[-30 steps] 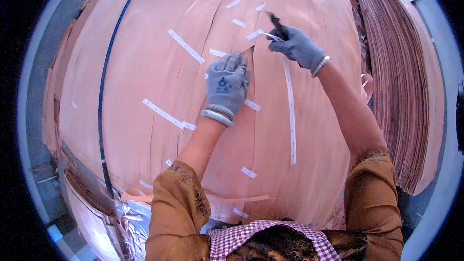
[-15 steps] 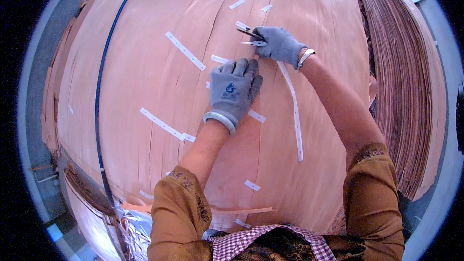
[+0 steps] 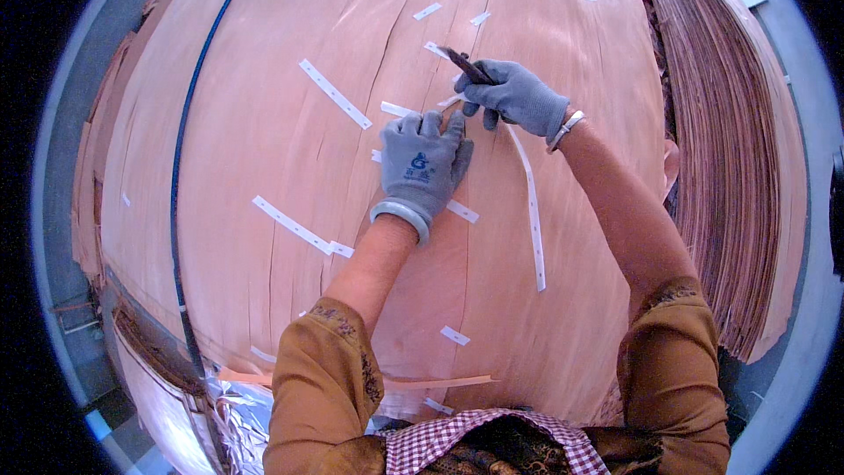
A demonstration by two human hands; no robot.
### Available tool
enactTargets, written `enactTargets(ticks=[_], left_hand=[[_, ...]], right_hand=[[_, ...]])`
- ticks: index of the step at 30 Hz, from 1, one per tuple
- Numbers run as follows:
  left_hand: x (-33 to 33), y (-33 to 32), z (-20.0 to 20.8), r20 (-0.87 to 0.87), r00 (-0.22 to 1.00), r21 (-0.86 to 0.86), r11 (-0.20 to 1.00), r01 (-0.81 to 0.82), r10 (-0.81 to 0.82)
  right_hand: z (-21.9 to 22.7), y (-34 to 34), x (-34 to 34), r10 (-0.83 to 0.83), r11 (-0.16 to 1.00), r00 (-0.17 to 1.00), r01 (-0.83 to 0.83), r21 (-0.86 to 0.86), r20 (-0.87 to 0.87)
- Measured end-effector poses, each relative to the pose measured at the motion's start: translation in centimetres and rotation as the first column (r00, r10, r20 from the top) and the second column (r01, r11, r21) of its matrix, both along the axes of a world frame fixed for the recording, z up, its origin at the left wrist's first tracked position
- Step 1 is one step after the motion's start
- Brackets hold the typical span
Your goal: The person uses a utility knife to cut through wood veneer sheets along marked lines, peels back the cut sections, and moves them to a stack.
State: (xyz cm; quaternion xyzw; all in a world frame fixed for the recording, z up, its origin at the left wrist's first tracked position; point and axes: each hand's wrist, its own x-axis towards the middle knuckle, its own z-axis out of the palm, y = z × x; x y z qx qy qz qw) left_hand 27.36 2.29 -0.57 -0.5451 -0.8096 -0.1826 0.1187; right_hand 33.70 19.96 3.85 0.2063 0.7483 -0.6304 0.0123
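My left hand (image 3: 417,158), in a grey glove, lies flat on a wide sheet of pale wood veneer (image 3: 519,343), fingers stretched out. Just right of its fingertips, my right hand (image 3: 520,98), also gloved, is closed around a slim dark tool (image 3: 469,67) whose exact kind I cannot make out. The tool points up and left above the veneer. A long white strip of dotted tape (image 3: 533,211) trails from beneath the right hand toward me. A small white piece (image 3: 451,100) shows between the two hands. Short tape pieces (image 3: 399,110) lie by the left fingers.
Several more tape pieces (image 3: 334,92) are stuck across the veneer, some over its dark cracks. A dark blue strap or cord (image 3: 195,88) crosses the left side. A tall stack of veneer sheets (image 3: 716,149) stands at the right. Crumpled silvery film (image 3: 242,418) sits at lower left.
My right hand has moved slightly right and down, lifting and turning the dark tool so that its tip points more upward. The left hand stays nearly in place.
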Motion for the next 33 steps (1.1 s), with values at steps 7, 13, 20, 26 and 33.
enactTargets(ticks=[7, 13, 20, 26, 33], left_hand=[[0.0, 0.2, 0.0, 0.02, 0.999, 0.003, 1.0, 0.027, -0.027], [-0.8, 0.4, -1.8, -0.013, 0.996, 0.115, 0.989, 0.09, -0.089], [0.1, 0.4, 0.0, 0.073, 0.997, -0.014, 1.0, 0.024, -0.023], [-0.8, 0.8, -1.4, 0.015, 0.994, 0.025, 0.994, 0.11, -0.111], [-1.0, 1.0, -1.7, 0.037, 0.988, 0.034, 0.989, 0.147, -0.148]], right_hand=[[-2.1, -0.2, -0.5, -0.093, 0.833, 0.99, 0.019, 0.553, 0.105], [-1.9, -0.7, -0.6, -0.083, 0.825, 0.987, -0.008, 0.565, 0.135], [-1.5, -0.2, -0.1, -0.09, 0.816, 0.982, -0.023, 0.578, 0.166], [-1.1, -0.3, -0.3, -0.074, 0.77, 0.977, -0.07, 0.634, 0.198], [0.6, -0.6, -0.2, -0.116, 0.711, 0.923, -0.181, 0.68, 0.367]])
